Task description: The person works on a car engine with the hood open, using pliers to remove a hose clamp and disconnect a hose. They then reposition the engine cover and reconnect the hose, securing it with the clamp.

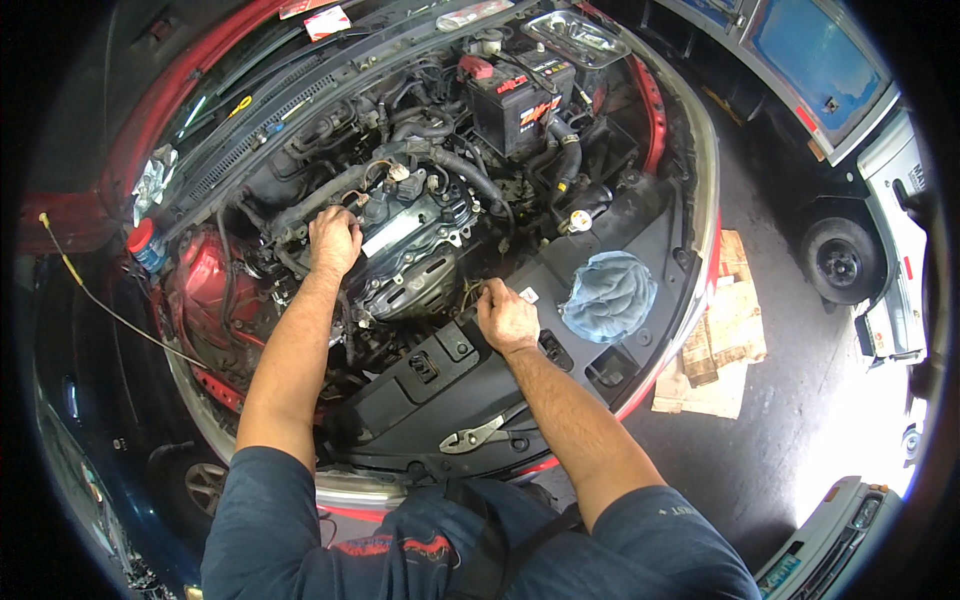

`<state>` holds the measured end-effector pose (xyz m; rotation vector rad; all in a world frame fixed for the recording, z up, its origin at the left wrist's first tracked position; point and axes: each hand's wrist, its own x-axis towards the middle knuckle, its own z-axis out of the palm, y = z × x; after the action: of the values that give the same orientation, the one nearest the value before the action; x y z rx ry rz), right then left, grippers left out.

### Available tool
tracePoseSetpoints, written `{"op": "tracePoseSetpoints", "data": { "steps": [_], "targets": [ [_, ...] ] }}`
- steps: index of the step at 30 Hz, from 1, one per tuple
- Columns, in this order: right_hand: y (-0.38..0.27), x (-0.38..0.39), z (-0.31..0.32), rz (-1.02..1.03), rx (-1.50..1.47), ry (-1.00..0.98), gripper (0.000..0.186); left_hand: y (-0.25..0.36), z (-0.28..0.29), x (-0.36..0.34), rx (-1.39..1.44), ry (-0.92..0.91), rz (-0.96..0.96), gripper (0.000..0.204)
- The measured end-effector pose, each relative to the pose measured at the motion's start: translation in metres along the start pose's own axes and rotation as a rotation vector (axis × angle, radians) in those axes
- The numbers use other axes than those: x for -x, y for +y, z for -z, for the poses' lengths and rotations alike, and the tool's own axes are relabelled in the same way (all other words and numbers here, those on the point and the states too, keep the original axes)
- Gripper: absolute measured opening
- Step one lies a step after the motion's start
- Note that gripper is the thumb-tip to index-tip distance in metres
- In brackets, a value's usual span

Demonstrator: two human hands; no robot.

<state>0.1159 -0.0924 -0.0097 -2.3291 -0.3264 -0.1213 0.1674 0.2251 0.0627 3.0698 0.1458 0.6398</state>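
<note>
My left hand [335,241] is at the left end of the engine [410,235], fingers curled down beside a wiring harness; whatever they grip is hidden. At the engine's front edge, next to the black plastic front cover [400,398], my right hand [507,317] has its fingers pinched together near some thin wires. What lies between those fingertips is too small to make out. A light wiring connector [399,172] stands up behind the engine's top. To the right of my right hand a crumpled blue cloth [609,297] rests on the cover. Slip-joint pliers [484,435] lie nearer to me.
A black battery [515,105] sits at the back right, with a metal tray [575,38] behind it. On the left are a red-capped blue bottle [148,246] and a thin yellow-ended rod [75,272]. Cardboard [725,335] lies on the floor at right; other vehicles flank this car.
</note>
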Motion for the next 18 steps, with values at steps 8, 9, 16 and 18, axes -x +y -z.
{"op": "tracePoseSetpoints", "data": {
  "steps": [8,9,16,18],
  "targets": [
    [-0.002,0.0,0.002,-0.026,0.009,-0.03,0.019,0.005,-0.001,-0.006,0.037,0.0,-0.014,0.024],
    [-0.002,0.0,0.002,-0.026,0.008,-0.032,0.019,0.006,-0.002,-0.004,0.049,0.022,-0.036,0.025],
    [-0.003,0.0,0.004,-0.032,0.001,-0.036,0.02,0.01,-0.009,-0.007,0.031,0.001,0.074,0.022],
    [-0.003,0.0,0.004,-0.03,0.0,-0.033,0.02,0.01,-0.008,-0.009,0.054,-0.028,0.008,0.024]
  ]
}}
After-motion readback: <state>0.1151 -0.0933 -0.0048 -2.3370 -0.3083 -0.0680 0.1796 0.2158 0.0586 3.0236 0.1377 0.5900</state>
